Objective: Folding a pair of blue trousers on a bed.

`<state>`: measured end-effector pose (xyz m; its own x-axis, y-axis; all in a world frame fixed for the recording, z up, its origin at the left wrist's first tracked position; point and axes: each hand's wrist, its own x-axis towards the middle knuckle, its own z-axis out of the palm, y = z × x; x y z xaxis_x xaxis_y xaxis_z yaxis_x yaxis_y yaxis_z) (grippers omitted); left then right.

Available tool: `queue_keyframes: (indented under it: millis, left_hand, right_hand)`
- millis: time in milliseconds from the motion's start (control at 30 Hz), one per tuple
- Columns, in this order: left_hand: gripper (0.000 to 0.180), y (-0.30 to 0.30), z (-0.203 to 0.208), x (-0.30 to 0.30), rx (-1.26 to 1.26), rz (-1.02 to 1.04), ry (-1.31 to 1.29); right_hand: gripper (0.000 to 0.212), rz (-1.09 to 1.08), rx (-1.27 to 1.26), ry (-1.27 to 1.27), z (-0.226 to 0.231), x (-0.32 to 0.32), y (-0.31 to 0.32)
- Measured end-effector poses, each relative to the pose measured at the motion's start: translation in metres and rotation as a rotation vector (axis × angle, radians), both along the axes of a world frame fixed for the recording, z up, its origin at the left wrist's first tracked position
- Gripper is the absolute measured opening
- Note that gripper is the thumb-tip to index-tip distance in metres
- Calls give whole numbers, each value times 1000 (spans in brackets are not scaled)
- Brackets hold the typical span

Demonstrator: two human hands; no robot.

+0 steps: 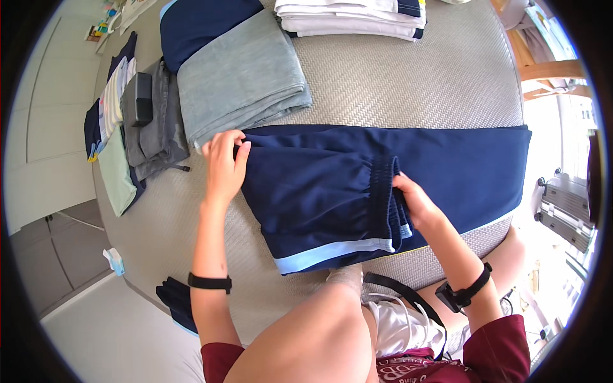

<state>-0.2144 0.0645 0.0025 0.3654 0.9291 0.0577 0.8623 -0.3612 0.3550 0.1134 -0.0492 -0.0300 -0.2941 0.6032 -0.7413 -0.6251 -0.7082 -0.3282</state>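
Navy trousers (460,172) with an elastic waist and a light blue side stripe lie lengthwise before me. Their upper part is folded back over the legs, so the gathered waistband faces right. My left hand (225,159) is closed at the upper left corner of the fold, pinching the cloth between thumb and fingers. At the waistband, my right hand (415,201) grips the edge; its fingertips are hidden inside the cloth. A folded grey-blue garment (242,73) lies just beyond my left hand.
A padded surface (383,83) carries a white folded stack (351,19) at the far side. Dark grey clothing (159,127) with a black case (140,99) on it and a pale green garment (118,172) lie left. My bent leg (313,332) is close in front.
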Motion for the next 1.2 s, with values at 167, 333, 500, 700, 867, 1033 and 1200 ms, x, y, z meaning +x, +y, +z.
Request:
queue_keyframes:
  millis: [167,333,500,700,867,1033,1200]
  left_hand:
    - [7,-90,0,-3,126,337,-383]
    - [49,-192,-17,-10,5,34,-226]
    - [69,-226,-30,-14,12,7,-217]
    - [49,-220,-36,0,21,-60,-254]
    - [49,-235,-44,3,111,-17,-253]
    - [28,-243,-68,-2,210,1,-425]
    - [24,-249,-67,-10,97,54,-507]
  right_hand:
    - [44,135,253,-15,13,21,9]
    - [33,435,627,-884,36,5,45]
    - [28,494,1104,-1093,74,-49,88]
    - [21,595,1369,-1074,27,-123,102]
    - [25,572,1444,-1137,19,-154,105]
    - [27,896,1176,-1191,45,-180,135]
    - [19,1024,1149,-1438,33,-200,130]
